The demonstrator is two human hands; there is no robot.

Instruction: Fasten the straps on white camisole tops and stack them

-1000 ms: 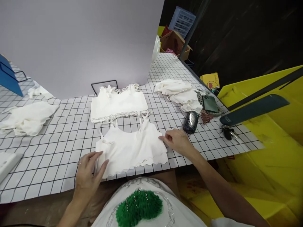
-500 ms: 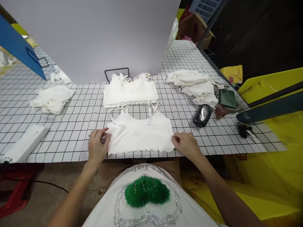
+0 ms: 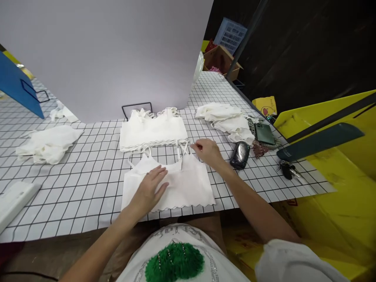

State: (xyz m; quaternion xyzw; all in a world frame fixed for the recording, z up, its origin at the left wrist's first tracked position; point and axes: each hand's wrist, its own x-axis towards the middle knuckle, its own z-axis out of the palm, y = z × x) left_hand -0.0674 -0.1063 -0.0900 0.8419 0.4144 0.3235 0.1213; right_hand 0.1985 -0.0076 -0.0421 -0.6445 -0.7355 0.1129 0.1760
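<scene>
A white camisole top with thin straps and a wavy hem lies spread near the table's front edge. My left hand rests on its front, palm down, fingers stretched out. At the top's upper right, my right hand has its fingers pinched together by the right strap; the strap seems caught between the fingertips. Just behind lies a neat stack of folded white tops, its scalloped hems facing me and touching the straps of the spread one.
Loose white garments lie in piles at the left and right. A black wrapped packet, a green phone and keys are on the right. A white panel stands behind. A white power strip lies at left.
My left hand has moved from the top's left edge onto its front. My right hand has gone from the lower right side up to the strap. The view has shifted.
</scene>
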